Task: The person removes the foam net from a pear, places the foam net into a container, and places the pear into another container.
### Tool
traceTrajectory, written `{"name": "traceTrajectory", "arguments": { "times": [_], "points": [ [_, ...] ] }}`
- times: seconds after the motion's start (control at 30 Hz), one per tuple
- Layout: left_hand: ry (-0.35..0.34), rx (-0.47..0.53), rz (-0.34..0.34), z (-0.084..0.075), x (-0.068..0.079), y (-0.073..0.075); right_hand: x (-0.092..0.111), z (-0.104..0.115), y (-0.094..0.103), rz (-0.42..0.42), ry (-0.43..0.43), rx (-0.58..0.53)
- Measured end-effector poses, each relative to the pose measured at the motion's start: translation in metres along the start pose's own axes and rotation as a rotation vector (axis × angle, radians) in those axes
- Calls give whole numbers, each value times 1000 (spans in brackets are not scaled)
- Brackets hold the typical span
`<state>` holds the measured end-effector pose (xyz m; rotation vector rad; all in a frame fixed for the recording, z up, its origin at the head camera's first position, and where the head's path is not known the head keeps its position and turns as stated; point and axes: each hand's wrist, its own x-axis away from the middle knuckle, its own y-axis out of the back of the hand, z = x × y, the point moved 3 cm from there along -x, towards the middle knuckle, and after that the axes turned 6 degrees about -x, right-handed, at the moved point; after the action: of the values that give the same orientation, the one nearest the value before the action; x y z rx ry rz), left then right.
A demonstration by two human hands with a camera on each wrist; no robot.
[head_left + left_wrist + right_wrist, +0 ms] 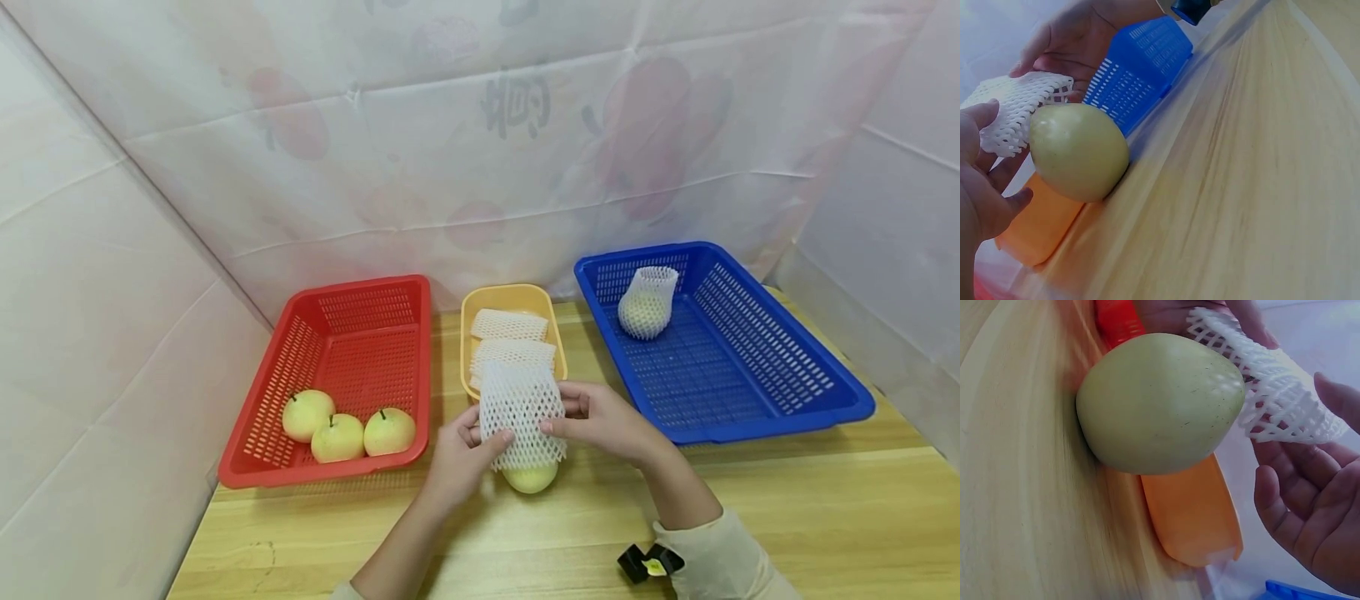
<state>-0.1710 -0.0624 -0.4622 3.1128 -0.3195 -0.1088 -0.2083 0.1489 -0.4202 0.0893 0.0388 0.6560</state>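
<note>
A pale yellow-green pear sits on the table at the front, partly covered by a white foam net sleeve in the head view. On the sleeve's left edge, my left hand pinches the mesh, thumb on top and fingers beneath. My right hand pinches the opposite edge the same way. Both wrist views show the bare round side of the pear close by the sleeve's open end.
At left, a red basket holds three pears. A small yellow tray behind my hands holds more foam sleeves. In the blue basket at right lies a sleeved pear. A printed cloth hangs behind.
</note>
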Motion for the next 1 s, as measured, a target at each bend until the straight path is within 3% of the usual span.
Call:
{"name": "traceTrajectory", "arguments": {
  "times": [0.17, 0.43, 0.7, 1.0],
  "points": [
    [10, 38, -41, -3, -2, 0, 0, -1, 1, -6, -11, -2],
    [0, 104, -73, -7, -6, -1, -2, -1, 3, -98, -11, 32],
    [-41, 84, -102, -13, -13, -1, -6, 1, 5, -177, 21, 45],
    [-25, 44, -221, -19, -26, 3, -12, 4, 4, -266, 61, -14]
  ]
}}
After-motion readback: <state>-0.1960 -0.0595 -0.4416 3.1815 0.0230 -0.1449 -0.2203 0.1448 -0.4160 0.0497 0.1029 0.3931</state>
